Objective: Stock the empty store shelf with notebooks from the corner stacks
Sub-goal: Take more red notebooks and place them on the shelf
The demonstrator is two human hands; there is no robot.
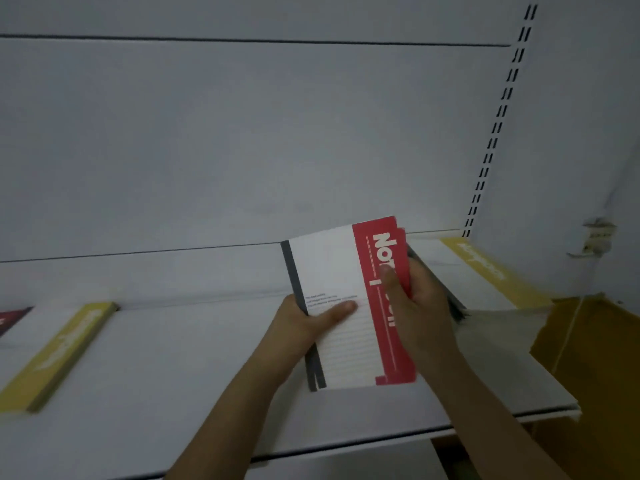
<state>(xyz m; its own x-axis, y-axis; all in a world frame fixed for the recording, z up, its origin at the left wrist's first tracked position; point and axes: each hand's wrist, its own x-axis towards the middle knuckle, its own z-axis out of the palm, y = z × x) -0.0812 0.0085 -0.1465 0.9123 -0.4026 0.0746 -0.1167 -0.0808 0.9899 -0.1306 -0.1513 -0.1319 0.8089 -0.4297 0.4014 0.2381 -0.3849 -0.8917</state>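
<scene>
The red-and-white notebooks [349,306], a small bundle of at least two with dark spines on the left, are held just above the white shelf [173,358], right of its middle. They look light, thin and flexible, with smooth covers likely to slide on one another, so holding both long edges should keep them squared. The left hand [304,320] pinches the spine edge, thumb flat on the cover and fingers hidden beneath. The right hand [419,306] clamps the red outer edge, thumb on top and fingers curled behind.

Just right of the bundle, a flat stack with a yellow-banded cover [491,271] lies on the shelf, close to the right hand's knuckles. Open shelf surface stretches left as far as a yellow notebook stack [65,351], with a dark red cover [14,317] at the far left edge. The near shelf lip sits below the forearms; the back panel [242,133] stands close behind.
</scene>
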